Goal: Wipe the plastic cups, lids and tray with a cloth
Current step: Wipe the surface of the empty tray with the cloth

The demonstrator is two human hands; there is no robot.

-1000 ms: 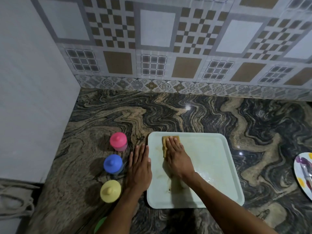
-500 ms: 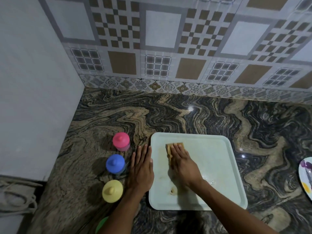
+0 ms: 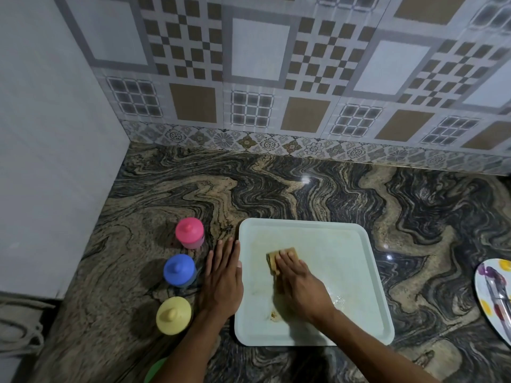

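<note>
Fingers of right hand pressing cloth, tray perhaps wet

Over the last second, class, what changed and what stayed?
The right hand drew the folded tan cloth back from the far rim of the pale square plastic tray toward the person. The left hand stayed flat beside it; the pink plastic cup, blue cup and yellow cup kept still.

Pale green tray flat on desk, smeared, wet. Tan cloth on tray's left half. Pink-lidded cup, blue-lidded cup, yellow-lidded cup upright in column left of tray, lids on.
</note>
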